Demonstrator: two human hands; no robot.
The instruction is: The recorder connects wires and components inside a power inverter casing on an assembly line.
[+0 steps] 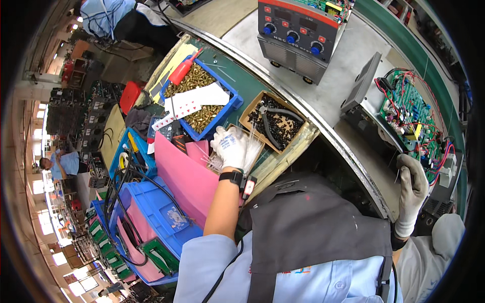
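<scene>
My left hand (230,147), in a white glove, is over a small box of thin white cable ties (252,151). Its fingers are curled down among the ties, and their tips are hidden. My right hand (413,189), in a greyish-white glove, is raised at the right beside an opened machine unit with a green circuit board (411,103) and coloured wires. Its fingers are bent together, with a thin strand near the tips that is too small to name. Next to the left hand, a cardboard box (244,120) holds small black parts and dark-handled pliers (268,126).
A blue bin (235,102) of brass fittings carries white label sheets and a red bottle (181,72). Pink sheets (184,177) and blue crates (166,214) lie left. A machine with blue knobs (298,43) stands on the line beyond a metal rail. Other people are farther off.
</scene>
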